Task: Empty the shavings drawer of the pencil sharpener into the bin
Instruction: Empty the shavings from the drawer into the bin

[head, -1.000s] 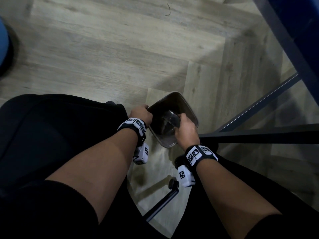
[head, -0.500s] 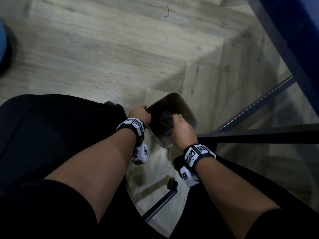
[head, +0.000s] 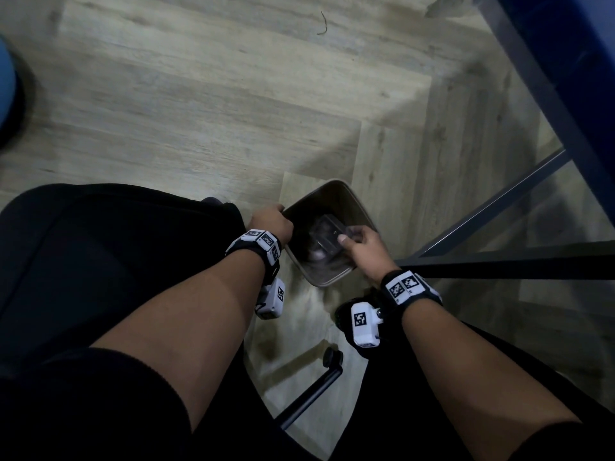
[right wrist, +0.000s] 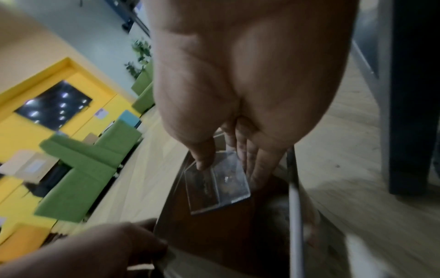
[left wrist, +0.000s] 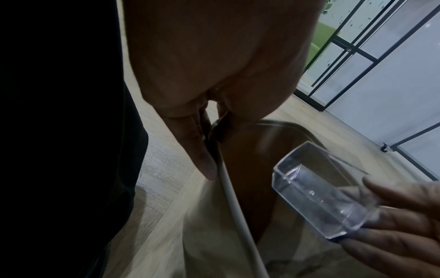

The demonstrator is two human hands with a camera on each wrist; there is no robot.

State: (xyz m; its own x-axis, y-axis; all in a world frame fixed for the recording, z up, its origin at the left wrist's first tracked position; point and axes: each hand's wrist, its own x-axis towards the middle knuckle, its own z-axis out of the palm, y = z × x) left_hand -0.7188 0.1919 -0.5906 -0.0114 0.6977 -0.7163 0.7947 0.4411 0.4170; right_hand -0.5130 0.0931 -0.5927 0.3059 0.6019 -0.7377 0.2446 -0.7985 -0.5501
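Over the bin (head: pixel 361 207), a clear rectangular drawer (head: pixel 327 236) in right hand (head: pixel 362 249)

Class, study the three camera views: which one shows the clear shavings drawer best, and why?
The left wrist view: the clear shavings drawer is large and sharp, its open mouth visible above the bin. The right wrist view shows it partly covered by the right hand. The head view shows it small and dim.

From my remote feed I count one bin (head: pixel 327 281), its rim pinched between the left hand's (head: pixel 271 221) fingers (left wrist: pixel 202 159); one clear shavings drawer (left wrist: pixel 319 190), held between the right hand's (head: pixel 364 251) fingers (right wrist: pixel 259 159); two hands; two tagged wristbands (head: pixel 263 241); two green sofas (right wrist: pixel 90 169).
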